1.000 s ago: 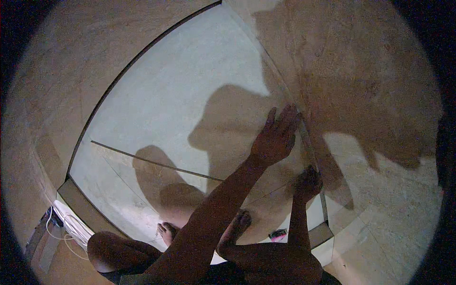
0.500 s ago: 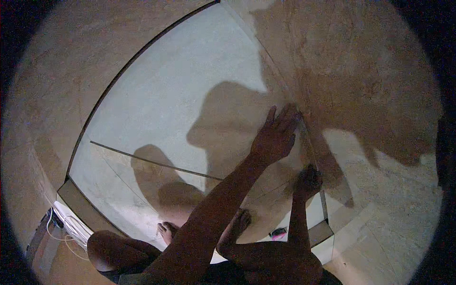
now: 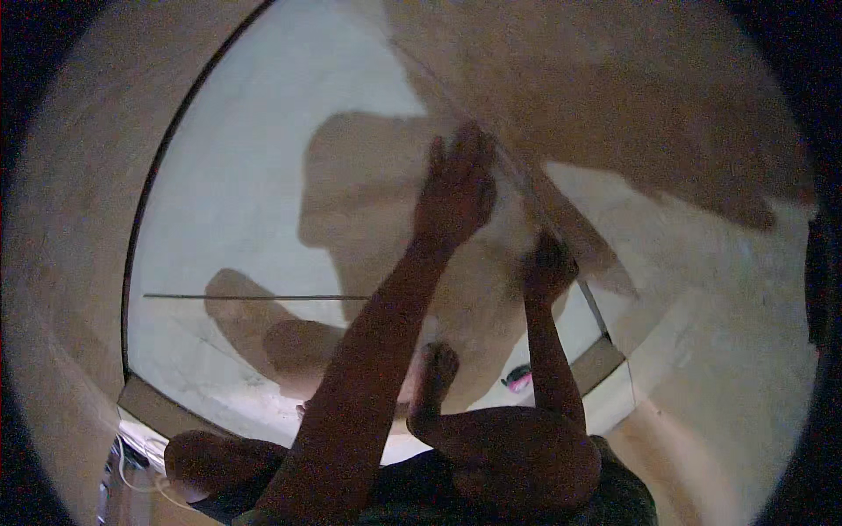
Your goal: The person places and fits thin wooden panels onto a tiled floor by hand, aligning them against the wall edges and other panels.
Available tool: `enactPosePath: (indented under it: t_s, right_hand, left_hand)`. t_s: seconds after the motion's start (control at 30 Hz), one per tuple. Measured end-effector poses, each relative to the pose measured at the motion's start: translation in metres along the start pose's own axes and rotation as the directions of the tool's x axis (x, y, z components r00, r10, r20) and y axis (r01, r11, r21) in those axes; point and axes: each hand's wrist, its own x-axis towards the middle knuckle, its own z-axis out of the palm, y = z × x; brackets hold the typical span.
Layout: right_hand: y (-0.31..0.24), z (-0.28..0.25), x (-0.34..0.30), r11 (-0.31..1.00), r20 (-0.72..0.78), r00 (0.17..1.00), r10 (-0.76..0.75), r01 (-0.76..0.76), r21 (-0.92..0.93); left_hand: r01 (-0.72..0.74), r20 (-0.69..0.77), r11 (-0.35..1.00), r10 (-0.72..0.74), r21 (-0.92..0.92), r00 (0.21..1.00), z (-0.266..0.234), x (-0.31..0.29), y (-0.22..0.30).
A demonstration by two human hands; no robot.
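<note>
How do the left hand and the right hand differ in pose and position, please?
The left hand has its fingers stretched out, while the right hand looks curled. The left hand is farther up the picture; the right hand is lower and farther right. Both are bare, in shadow, and near the right edge of the pale surface.

And plenty of room is offered over the pale surface (image 3: 237, 167), out to the left of the left hand (image 3: 455, 188); between the left forearm (image 3: 373, 351) and the right forearm (image 3: 549, 351) a gap is seen, its lower end pinched by a foot (image 3: 437, 373) and a small black-and-pink object (image 3: 519, 380); straight below, the way is blocked by a bent leg (image 3: 526, 456)
</note>
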Motion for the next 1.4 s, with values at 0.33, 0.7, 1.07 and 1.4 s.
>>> enactPosePath:
  t_s: [0.33,0.7,1.07,1.4]
  right_hand:
    - [-0.014,-0.019,0.010,0.569,0.173,0.892,0.418,-0.405,0.715]
    - [-0.003,-0.006,-0.006,0.329,0.160,0.789,0.593,-0.419,0.846]
    - [-0.003,0.034,-0.003,0.227,0.191,0.698,0.690,-0.459,0.859]
    - [0.011,0.058,-0.047,-0.031,0.066,0.686,0.725,-0.063,0.998]
  left_hand:
    - [-0.080,-0.086,0.974,0.101,0.214,0.991,0.015,-0.008,0.000]
    - [-0.227,-0.026,0.876,0.263,0.426,0.964,0.027,-0.012,0.013]
    - [-0.227,-0.035,0.894,0.261,0.387,0.965,0.048,0.005,-0.002]
    - [-0.339,-0.020,0.657,0.474,0.673,0.880,0.072,-0.026,0.026]
